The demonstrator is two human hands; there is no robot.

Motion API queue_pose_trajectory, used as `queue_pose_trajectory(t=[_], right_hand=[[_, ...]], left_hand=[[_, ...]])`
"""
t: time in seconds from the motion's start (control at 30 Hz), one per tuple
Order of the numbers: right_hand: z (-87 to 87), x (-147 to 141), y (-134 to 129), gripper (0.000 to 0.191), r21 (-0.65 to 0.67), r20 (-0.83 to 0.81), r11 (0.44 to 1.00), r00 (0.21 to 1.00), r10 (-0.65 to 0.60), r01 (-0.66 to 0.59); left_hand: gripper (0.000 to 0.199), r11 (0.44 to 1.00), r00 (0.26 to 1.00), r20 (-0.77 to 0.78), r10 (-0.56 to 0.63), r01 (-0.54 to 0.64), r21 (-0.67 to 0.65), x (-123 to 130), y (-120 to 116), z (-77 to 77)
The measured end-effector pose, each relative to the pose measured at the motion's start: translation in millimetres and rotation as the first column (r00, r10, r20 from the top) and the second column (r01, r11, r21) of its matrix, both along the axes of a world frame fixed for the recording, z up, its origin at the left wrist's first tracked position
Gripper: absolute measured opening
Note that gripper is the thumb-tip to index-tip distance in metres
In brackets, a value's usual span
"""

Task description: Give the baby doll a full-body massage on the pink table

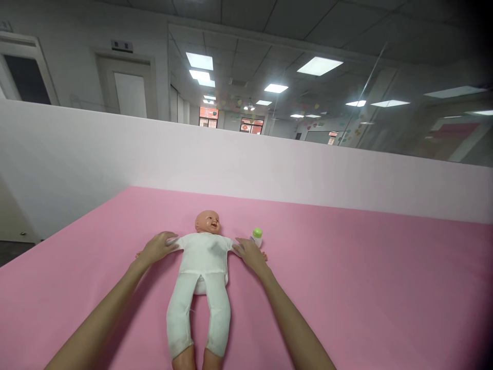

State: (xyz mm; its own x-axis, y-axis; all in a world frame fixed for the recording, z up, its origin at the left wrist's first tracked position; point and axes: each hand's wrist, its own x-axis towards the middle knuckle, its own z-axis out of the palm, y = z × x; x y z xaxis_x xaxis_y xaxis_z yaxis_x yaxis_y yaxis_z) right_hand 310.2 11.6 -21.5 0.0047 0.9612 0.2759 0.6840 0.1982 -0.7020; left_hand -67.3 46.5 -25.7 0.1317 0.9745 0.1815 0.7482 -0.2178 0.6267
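A baby doll (204,257) with a bald head and a white cloth body lies on its back on the pink surface, its head toward the far side and its face turned to the right. My left hand (157,248) is closed over the doll's arm on the left, and a bit of the doll's hand pokes out beyond it. On the other side, my right hand (250,253) grips the doll's other arm, with small doll fingers showing past my wrist. Just behind my right hand stands a small bottle (257,236) with a green cap, partly hidden.
The pink tabletop (346,288) stretches wide to the right. A low white wall (246,159) runs along its back edge, with glass above it. Behind on the left is a door (131,95); ceiling lights and windows show farther off.
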Motion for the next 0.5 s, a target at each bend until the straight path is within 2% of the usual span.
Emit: queue_pose_trajectory(t=[0.07, 0.13, 0.2, 0.27, 0.4, 0.5], right_hand=[[8.2, -15.5, 14.4, 0.040, 0.036, -0.108, 0.999, 0.993, 0.039, -0.035], [14.1, -36.4, 31.7, 0.052, 0.038, -0.255, 0.998, 0.965, 0.062, -0.054], [16.3, -57.8, 48.2, 0.063, -0.010, -0.352, 0.999, 0.935, 0.046, -0.052], [15.3, -74.9, 60.6, 0.072, -0.060, -0.378, 0.997, 0.925, 0.021, -0.047], [10.0, -91.3, 70.1, 0.089, -0.144, -0.373, 0.986, 0.927, 0.020, -0.079], [7.3, -94.5, 68.9, 0.090, -0.143, -0.346, 0.989, 0.938, -0.009, -0.043]], left_hand=[[0.053, 0.992, 0.989, 0.123, 0.083, -0.093, 0.080, 22.4, 8.2, 6.3], [0.059, 0.986, 0.960, 0.257, 0.114, -0.141, 0.085, 51.2, 16.8, 12.9], [0.063, 0.986, 0.942, 0.307, 0.139, -0.161, 0.049, 79.4, 24.8, 17.6], [0.062, 0.989, 0.941, 0.310, 0.140, -0.150, 0.009, 101.1, 31.3, 19.4], [0.066, 0.997, 0.945, 0.318, 0.076, -0.069, -0.031, 119.5, 37.2, 17.0], [0.072, 0.996, 0.937, 0.337, 0.087, -0.072, -0.058, 120.3, 37.1, 14.4]])
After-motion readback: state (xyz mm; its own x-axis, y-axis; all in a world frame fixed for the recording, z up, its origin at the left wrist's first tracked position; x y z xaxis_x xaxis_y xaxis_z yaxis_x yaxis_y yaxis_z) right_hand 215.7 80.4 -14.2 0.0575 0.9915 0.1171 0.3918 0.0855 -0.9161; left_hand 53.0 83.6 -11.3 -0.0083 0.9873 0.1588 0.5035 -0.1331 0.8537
